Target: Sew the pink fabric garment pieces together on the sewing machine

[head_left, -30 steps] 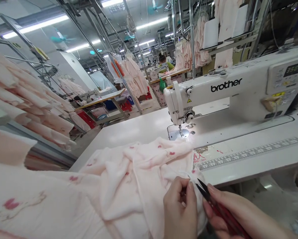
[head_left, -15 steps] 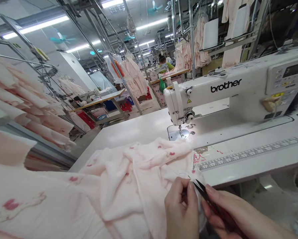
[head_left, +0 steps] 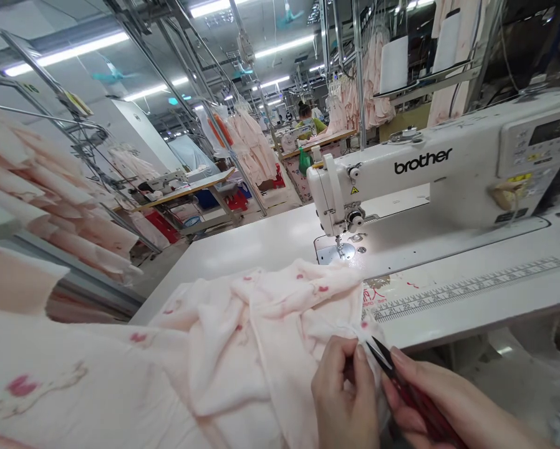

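Observation:
Pale pink fabric (head_left: 242,362) with red printed motifs lies bunched over the front of the sewing table and spreads to the lower left. At its right edge, my left hand (head_left: 348,390) pinches the cloth between thumb and fingers. My right hand (head_left: 429,393) is closed around thread snips (head_left: 401,386) with dark blades and a red body. The blade tips are slightly parted and point at the fabric edge just beside my left fingertips. Whether a thread lies between the blades is too small to tell.
A white Brother sewing machine (head_left: 424,162) stands behind the fabric, its needle area lit. A printed ruler (head_left: 467,290) runs along the white tabletop (head_left: 242,240). Pink garment pieces (head_left: 46,193) hang at left. Farther back, a person (head_left: 310,118) sits at another machine.
Both hands have shifted very slightly to the right, the snips with them. My left hand keeps its pinch on the cloth, and the fabric is nearly unchanged.

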Demonstrator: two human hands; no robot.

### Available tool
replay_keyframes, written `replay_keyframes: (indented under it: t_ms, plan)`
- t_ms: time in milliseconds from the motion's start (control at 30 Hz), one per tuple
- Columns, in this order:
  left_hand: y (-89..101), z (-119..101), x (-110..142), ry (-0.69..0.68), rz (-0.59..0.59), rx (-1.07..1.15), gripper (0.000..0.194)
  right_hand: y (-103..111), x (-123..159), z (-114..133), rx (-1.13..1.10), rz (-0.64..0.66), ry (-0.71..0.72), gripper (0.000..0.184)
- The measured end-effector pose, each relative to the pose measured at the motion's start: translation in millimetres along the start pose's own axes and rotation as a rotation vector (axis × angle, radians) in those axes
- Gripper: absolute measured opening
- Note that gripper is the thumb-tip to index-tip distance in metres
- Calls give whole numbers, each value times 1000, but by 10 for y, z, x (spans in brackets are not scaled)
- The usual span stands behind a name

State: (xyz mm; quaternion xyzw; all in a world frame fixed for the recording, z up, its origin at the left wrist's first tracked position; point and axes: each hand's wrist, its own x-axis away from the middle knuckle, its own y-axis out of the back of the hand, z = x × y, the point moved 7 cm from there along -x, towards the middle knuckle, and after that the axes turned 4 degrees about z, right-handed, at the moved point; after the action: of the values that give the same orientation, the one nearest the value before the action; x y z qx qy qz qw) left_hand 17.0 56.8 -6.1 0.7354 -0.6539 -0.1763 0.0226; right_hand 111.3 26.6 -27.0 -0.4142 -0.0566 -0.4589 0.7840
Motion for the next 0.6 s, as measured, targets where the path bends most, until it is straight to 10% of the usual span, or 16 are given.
replay_keyframes:
  t_ms: [167, 333, 600]
  plan:
    - [36, 51, -18, 46, -11, 66, 27, 103, 39, 188, 366, -37, 216, 47]
    - [0, 33, -3, 212, 36, 227, 25, 313, 134, 665, 753, -406, 558, 29]
    - [38, -107, -141, 139, 181, 90, 14, 89, -43, 735, 952, -170, 586, 23]
